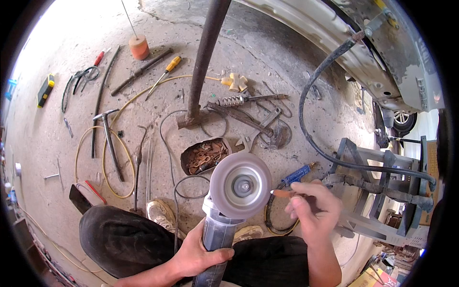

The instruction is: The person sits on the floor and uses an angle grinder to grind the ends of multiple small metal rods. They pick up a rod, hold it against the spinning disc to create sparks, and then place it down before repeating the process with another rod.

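My left grip [198, 253] clenches one angle grinder [224, 225], its lower body cut off; my right grip [311, 210] pinches one thin orange-tipped tool [282, 193], mostly hidden behind my fingers.

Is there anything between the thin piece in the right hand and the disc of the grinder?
Nothing visible stands between them. The right hand holds a thin orange-tipped piece, whose tip points at the edge of the grinder disc with only a small open gap. The left hand holds the grinder body.
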A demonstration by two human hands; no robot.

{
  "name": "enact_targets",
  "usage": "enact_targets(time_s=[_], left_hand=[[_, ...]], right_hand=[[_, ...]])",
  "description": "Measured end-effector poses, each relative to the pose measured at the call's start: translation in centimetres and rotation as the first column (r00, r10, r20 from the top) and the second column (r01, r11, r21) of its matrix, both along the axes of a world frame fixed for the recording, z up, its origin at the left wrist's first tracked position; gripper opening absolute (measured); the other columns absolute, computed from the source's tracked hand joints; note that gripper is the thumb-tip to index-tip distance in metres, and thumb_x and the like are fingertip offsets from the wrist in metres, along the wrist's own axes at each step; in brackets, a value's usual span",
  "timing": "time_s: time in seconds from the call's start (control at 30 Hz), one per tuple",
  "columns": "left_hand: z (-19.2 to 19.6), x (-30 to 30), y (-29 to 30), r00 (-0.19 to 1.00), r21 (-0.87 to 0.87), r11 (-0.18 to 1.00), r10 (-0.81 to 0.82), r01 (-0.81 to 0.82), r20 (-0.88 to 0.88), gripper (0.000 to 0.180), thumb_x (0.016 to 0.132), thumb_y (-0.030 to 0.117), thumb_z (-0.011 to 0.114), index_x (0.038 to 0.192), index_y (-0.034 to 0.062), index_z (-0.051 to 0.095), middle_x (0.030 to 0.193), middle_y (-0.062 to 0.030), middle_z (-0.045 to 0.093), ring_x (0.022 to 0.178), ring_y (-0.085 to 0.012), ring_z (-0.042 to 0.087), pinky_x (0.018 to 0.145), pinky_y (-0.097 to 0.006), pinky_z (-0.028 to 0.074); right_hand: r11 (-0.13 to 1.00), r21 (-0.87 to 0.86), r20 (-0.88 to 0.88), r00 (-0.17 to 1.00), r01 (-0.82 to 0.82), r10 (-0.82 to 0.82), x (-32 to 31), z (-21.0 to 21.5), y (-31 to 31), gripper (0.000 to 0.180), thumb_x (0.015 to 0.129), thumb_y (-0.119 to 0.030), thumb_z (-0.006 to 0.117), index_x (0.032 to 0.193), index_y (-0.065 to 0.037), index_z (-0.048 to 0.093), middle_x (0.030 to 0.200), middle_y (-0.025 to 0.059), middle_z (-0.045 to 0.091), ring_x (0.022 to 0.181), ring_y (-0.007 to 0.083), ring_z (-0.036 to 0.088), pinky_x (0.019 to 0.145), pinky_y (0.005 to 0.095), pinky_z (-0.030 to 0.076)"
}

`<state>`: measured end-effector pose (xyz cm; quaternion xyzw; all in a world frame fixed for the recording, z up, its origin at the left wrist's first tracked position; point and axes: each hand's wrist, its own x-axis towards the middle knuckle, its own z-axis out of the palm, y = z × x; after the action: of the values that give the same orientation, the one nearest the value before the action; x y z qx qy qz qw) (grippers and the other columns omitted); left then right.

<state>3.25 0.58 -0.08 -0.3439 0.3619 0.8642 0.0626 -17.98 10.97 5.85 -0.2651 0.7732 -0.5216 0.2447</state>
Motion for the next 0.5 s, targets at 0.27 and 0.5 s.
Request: enact_targets(time_s=[0.27,0.5], left_hand=[[0.4,-0.2,-0.2,1.0,-0.033,0.999,-0.018,0.017,-0.002,0.071,0.073,0.019,0.077,0.129,-0.0043,0.041,0.109,-0.0087,0.056,0.101,-0.0147,0.053,0.092,-0.03,0.042],[0.3,-0.1,-0.2,0.999,-0.085,0.995,-0.043,0.043,-0.003,0.07,0.073,0.022,0.077,0.128,-0.0046,0.043,0.112,-0.0107,0.056,0.104,-0.016,0.052,0.095,-0.031,0.04]], right_hand=[[0.995,0.098,-0.237,0.971,0.011,0.013,-0.9,1.8,-0.6,0.017,0.074,0.002,0.073,0.09,0.0,0.07,0.079,0.0066,0.065,0.065,0.0077,0.058,0.054,0.0193,0.041],[0.994,0.08,-0.314,0.945,-0.07,0.092,-0.4,1.5,-1.7,0.014,0.071,0.002,0.071,0.085,-0.001,0.07,0.072,0.0046,0.063,0.059,0.0057,0.052,0.05,0.0189,0.036]])
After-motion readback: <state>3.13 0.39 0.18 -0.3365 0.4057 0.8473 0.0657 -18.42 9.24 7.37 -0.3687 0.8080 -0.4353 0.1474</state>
